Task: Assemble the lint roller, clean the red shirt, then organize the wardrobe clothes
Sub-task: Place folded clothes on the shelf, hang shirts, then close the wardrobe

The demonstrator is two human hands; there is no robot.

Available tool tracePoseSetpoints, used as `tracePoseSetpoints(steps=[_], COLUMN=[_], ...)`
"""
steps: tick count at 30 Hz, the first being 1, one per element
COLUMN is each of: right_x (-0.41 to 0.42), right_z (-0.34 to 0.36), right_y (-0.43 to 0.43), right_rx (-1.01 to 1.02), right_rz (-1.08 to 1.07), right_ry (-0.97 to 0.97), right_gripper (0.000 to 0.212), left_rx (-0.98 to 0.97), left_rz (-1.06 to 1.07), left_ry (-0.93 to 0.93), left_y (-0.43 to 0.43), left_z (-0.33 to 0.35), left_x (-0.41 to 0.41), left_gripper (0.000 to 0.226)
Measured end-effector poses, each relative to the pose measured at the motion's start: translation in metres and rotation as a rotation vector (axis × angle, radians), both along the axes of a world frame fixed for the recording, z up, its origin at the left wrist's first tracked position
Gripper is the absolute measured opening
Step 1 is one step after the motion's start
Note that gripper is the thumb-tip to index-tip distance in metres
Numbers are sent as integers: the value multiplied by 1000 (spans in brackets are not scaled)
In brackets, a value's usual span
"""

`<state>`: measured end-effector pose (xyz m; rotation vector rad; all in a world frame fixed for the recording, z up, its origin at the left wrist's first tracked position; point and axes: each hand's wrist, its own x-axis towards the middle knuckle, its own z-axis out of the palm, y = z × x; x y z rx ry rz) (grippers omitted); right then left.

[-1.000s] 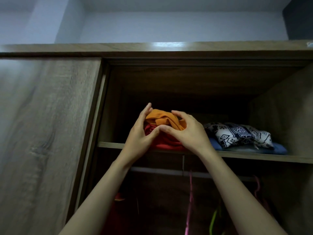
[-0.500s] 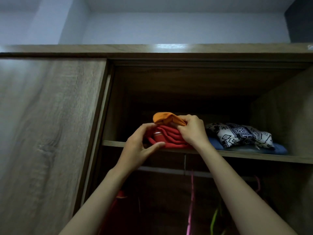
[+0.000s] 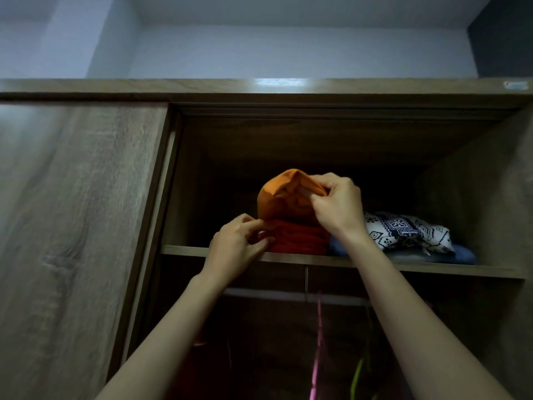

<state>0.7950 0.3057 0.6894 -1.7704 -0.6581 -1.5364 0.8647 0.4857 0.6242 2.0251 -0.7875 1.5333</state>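
On the wardrobe shelf (image 3: pixel 432 269), the right hand (image 3: pixel 339 206) pinches the raised orange garment (image 3: pixel 282 197) above the folded red shirt (image 3: pixel 300 239), whose left edge the left hand (image 3: pixel 236 246) grips, a patterned cloth (image 3: pixel 403 232) lying just right.

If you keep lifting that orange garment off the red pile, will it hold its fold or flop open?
It will probably flop: the orange garment already bunches and sags where the right hand pinches it. It looks light, since a fingertip grip raises it. The folded red clothes beneath may drag along, so the left hand steadying their edge seems sensible.
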Motion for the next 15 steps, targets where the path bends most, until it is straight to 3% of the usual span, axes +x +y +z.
tracePoseSetpoints(steps=[4,8,15], right_x=[-7,-4,-4], right_z=[-21,-58,-96], right_y=[-2,-8,-18], right_rx=[-7,-34,-128], right_rz=[42,102,183], right_ry=[-41,-17,96], right_gripper=[23,26,45], left_rx=[-22,-86,-249], left_rz=[-103,-417,-607], left_ry=[112,360,383], left_y=[8,19,8], left_z=[10,18,12], left_x=[-1,-11,-30], left_gripper=[26,13,23])
